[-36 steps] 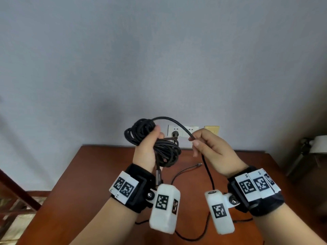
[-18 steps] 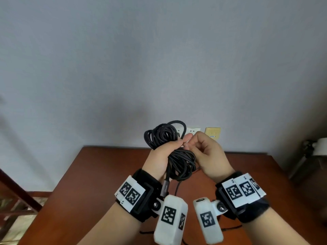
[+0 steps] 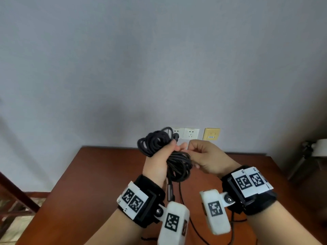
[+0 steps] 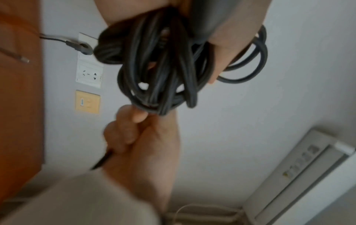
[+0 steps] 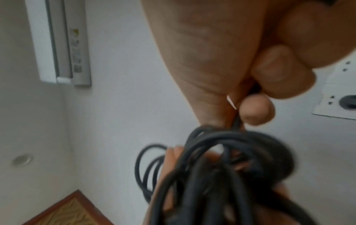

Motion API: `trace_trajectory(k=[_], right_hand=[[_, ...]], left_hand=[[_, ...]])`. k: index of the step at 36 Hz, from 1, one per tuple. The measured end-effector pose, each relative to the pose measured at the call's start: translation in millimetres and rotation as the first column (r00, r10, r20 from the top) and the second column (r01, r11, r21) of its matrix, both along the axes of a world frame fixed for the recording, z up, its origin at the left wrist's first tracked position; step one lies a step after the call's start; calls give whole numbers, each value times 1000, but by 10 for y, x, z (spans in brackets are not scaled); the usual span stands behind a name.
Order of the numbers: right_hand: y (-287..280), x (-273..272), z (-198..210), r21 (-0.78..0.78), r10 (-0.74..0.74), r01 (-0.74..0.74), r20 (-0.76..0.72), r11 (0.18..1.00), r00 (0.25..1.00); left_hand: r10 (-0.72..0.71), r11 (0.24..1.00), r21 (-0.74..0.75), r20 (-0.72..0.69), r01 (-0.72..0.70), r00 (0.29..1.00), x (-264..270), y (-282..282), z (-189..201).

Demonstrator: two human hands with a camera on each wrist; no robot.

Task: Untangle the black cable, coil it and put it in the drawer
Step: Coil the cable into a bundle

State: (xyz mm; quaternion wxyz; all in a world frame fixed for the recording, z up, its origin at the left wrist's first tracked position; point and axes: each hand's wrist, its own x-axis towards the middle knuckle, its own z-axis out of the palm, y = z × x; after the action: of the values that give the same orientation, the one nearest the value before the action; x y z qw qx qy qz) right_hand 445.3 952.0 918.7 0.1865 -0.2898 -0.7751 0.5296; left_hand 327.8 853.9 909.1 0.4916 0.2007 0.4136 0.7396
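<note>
My left hand (image 3: 160,160) grips a thick bundle of the black cable (image 3: 178,165) in its fist, held up above the brown table (image 3: 99,183). Loops stick out above the fist (image 3: 154,141) and hang below it. Right beside the bundle, my right hand (image 3: 203,156) pinches a strand of the same cable between thumb and fingers (image 5: 256,109). The left wrist view shows the coil (image 4: 159,73) with the right hand's fingertips (image 4: 138,115) at its lower edge. A loose tail (image 3: 180,193) drops from the bundle to the table. No drawer is in view.
Two white wall sockets (image 3: 184,133) and a yellow plate (image 3: 212,133) sit on the grey wall behind the table. A plug (image 4: 82,48) is in one socket. A metal-tipped cable end (image 4: 21,58) lies on the table. A wooden chair frame (image 3: 16,197) stands at left.
The right hand carried its strand leftward to the bundle, closing the wide loop seen a second ago. Both hands have shifted slightly right and now sit close together.
</note>
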Motion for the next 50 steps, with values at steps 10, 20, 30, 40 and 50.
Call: trace_trajectory(k=[10, 20, 30, 40, 50], right_hand=[[134, 312, -168, 59, -142, 134, 169, 989, 975], [92, 351, -73, 479, -36, -70, 208, 875, 977], [-3, 256, 272, 774, 124, -134, 72, 619, 990], [-97, 220, 294, 781, 209, -5, -160, 624, 965], [-295, 59, 279, 854, 179, 143, -264, 500, 948]], left_hand=[[360, 932, -45, 5, -359, 933, -555, -10, -54], [490, 871, -21, -50, -492, 870, -406, 9, -91], [182, 983, 144, -707, -113, 684, -237, -98, -107], [-46, 990, 76, -615, 117, 787, -229, -39, -42], [-25, 995, 49, -694, 82, 720, -82, 56, -16]])
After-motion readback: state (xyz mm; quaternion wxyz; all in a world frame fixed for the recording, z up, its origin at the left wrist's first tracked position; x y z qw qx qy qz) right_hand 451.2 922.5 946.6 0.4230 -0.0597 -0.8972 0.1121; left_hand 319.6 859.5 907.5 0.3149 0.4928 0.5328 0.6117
